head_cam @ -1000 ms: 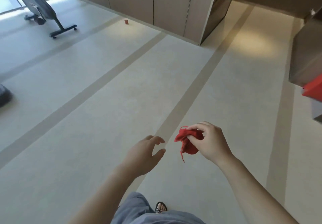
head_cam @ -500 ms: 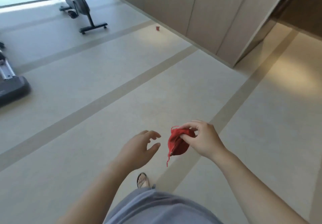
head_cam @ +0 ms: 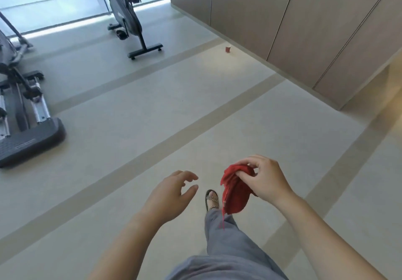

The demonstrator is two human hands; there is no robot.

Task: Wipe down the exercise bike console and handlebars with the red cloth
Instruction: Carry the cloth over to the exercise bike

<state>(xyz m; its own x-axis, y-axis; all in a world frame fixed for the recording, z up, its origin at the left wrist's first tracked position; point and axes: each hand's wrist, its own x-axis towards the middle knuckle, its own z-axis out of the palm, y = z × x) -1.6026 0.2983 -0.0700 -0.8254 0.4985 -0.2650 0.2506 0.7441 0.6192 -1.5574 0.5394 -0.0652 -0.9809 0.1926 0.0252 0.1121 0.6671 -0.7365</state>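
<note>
My right hand (head_cam: 264, 178) pinches a crumpled red cloth (head_cam: 236, 189) at its top, and the cloth hangs down with a loose thread below it. Just to the left, my left hand (head_cam: 174, 192) is empty with its fingers spread and curled, a short gap from the cloth. The dark exercise bike (head_cam: 125, 15) stands far off at the top of the view, near the bright window. Only its frame, pedals and floor stand show. Its console and handlebars are cut off by the top edge.
A dark elliptical trainer (head_cam: 24, 118) sits on the floor at the left. Tan cabinet doors (head_cam: 282, 18) run along the right, with a small red cup (head_cam: 227, 49) at their foot. My sandalled foot (head_cam: 212, 199) and grey trouser leg are below the hands.
The view has swung left, bringing the bike and the elliptical closer and more central. The cloth hangs lower and more unfolded in my right hand. My right foot has stepped forward.
</note>
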